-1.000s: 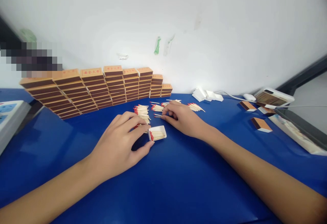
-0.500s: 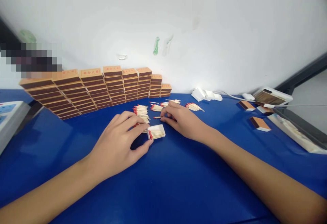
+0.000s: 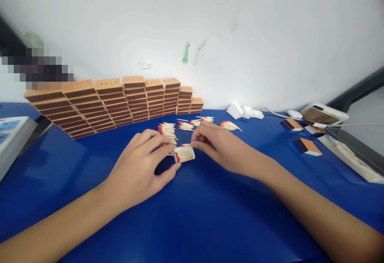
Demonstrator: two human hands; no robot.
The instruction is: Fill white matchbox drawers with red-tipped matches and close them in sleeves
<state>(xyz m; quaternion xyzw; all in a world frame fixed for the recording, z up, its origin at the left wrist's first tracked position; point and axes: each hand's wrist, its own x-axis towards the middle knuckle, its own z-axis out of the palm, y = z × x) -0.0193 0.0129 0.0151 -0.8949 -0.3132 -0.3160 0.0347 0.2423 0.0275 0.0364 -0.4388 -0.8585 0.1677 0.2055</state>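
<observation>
A small white matchbox tray point(image 3: 192, 157) lies on the blue table, with a row of red-tipped matches point(image 3: 185, 156) inside it. My left hand point(image 3: 147, 159) curls around the tray's left side, fingers at its far corner and thumb at its near edge. Just beyond the tray's far edge, my right hand point(image 3: 217, 143) pinches a single match point(image 3: 186, 145) between thumb and fingertips, its red head pointing left. Loose matches point(image 3: 168, 131) lie in a heap by my left fingertips. Smaller piles of matches point(image 3: 229, 125) spread behind and right of my right hand.
Stacked matchboxes point(image 3: 109, 103) line the wall at the back left. White paper trays point(image 3: 243, 111) lie at the back. To the right are loose matchbox sleeves point(image 3: 309, 147), a phone-like object point(image 3: 324, 115), a white cable and a pouch point(image 3: 348, 157). A box point(image 3: 18, 139) stands far left.
My right hand has brought the match from the table toward me, up to the tray's far edge. My left hand stays at the tray. The view has shifted slightly.
</observation>
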